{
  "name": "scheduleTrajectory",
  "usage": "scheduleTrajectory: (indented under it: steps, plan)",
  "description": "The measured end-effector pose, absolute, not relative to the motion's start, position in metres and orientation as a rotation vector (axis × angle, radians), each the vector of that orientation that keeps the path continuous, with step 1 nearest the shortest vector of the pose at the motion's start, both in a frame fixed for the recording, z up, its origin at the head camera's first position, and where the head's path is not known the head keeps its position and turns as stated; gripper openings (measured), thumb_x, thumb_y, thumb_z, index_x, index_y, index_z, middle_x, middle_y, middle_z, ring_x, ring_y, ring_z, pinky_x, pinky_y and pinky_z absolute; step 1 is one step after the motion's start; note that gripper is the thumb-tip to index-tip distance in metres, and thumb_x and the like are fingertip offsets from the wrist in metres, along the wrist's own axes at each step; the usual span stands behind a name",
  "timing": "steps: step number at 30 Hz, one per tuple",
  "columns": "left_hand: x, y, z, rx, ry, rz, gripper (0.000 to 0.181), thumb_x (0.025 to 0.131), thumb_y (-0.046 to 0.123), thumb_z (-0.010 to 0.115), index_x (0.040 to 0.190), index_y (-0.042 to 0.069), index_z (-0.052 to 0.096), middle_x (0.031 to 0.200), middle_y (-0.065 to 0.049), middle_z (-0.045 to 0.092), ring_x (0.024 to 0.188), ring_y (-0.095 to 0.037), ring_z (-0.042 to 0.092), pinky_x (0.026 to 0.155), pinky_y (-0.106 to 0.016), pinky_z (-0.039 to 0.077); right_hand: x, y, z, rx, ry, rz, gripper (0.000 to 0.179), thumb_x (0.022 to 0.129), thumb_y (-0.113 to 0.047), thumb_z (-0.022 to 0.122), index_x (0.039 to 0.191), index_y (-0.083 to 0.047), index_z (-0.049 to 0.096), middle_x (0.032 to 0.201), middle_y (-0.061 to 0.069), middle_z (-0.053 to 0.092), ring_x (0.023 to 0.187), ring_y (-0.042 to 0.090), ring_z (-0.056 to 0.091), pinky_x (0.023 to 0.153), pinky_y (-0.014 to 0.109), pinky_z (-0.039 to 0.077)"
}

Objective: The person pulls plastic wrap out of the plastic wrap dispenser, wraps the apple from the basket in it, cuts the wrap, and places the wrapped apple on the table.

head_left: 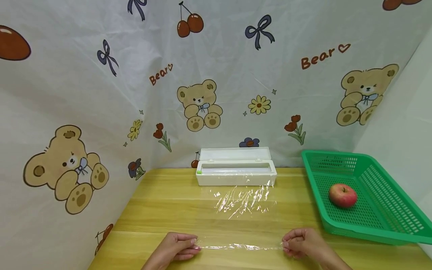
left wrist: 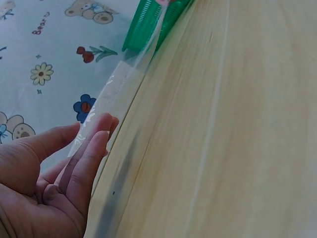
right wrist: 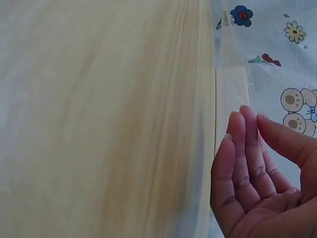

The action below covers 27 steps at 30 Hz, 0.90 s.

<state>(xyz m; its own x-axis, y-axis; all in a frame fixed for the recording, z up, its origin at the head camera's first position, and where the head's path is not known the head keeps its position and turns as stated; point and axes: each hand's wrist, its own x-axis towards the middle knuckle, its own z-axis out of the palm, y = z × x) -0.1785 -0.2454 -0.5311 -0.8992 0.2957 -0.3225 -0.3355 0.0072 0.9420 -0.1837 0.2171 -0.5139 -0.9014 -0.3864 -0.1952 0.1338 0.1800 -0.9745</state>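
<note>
A sheet of clear plastic wrap [head_left: 243, 213] stretches from a white dispenser box [head_left: 236, 179] toward the front of the table, its near edge drawn into a taut, shiny line. My left hand [head_left: 177, 246] pinches that edge at its left end. At the opposite end my right hand [head_left: 305, 244] holds it between thumb and fingers. The left wrist view shows my left hand [left wrist: 64, 173] beside the table edge, thumb toward the fingers. My right hand [right wrist: 257, 173] appears with thumb and fingertips close together in the right wrist view. The box lid [head_left: 235, 153] stands raised at the back.
A green plastic basket [head_left: 374, 234] stands on the right of the wooden table [head_left: 162, 198], with a red apple [head_left: 342, 195] inside. Behind hangs a white cloth [head_left: 229, 67] printed with bears, flowers and bows; it also covers the left side.
</note>
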Motion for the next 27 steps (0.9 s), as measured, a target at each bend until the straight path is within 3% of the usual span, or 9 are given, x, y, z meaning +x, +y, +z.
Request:
scheduleTrajectory:
  steps: [9,15,22,27]
  plan:
    - [-0.174,-0.257,-0.532,-0.029,1.9,1.882,0.039,0.098,0.022,0.07,0.119,-0.011,0.069,0.099,-0.022,0.075,0.091,-0.028,0.075,0.079,-0.036,0.062,-0.184,0.22,-0.51,-0.259,2.137,-1.672,0.021,0.095,-0.005,0.067,0.103,0.014,0.066,0.087,0.017,0.075,0.077,0.025,0.073,0.065,0.036,0.062]
    - [-0.168,-0.264,-0.521,0.026,1.962,1.787,0.04,0.098,0.028,0.07,0.115,-0.009,0.071,0.099,-0.019,0.076,0.092,-0.027,0.075,0.079,-0.035,0.062,-0.183,0.224,-0.499,-0.356,2.245,-1.566,0.026,0.096,-0.007,0.067,0.107,0.017,0.064,0.085,0.018,0.073,0.074,0.024,0.071,0.059,0.034,0.059]
    - [-0.174,-0.268,-0.5,0.149,2.107,1.824,0.048,0.099,0.022,0.068,0.131,-0.013,0.06,0.108,-0.019,0.074,0.095,-0.028,0.075,0.081,-0.038,0.062,-0.175,0.226,-0.476,-0.5,2.43,-1.478,0.029,0.095,-0.011,0.07,0.11,0.013,0.067,0.083,0.01,0.072,0.069,0.006,0.062,0.057,0.026,0.052]
    - [-0.186,-0.264,-0.494,0.253,2.264,1.818,0.052,0.097,0.024,0.071,0.135,-0.008,0.059,0.12,-0.018,0.071,0.105,-0.026,0.072,0.087,-0.031,0.059,-0.173,0.226,-0.451,-0.539,2.516,-1.45,0.031,0.096,-0.017,0.071,0.115,0.007,0.068,0.087,0.004,0.074,0.075,0.009,0.068,0.064,0.025,0.055]
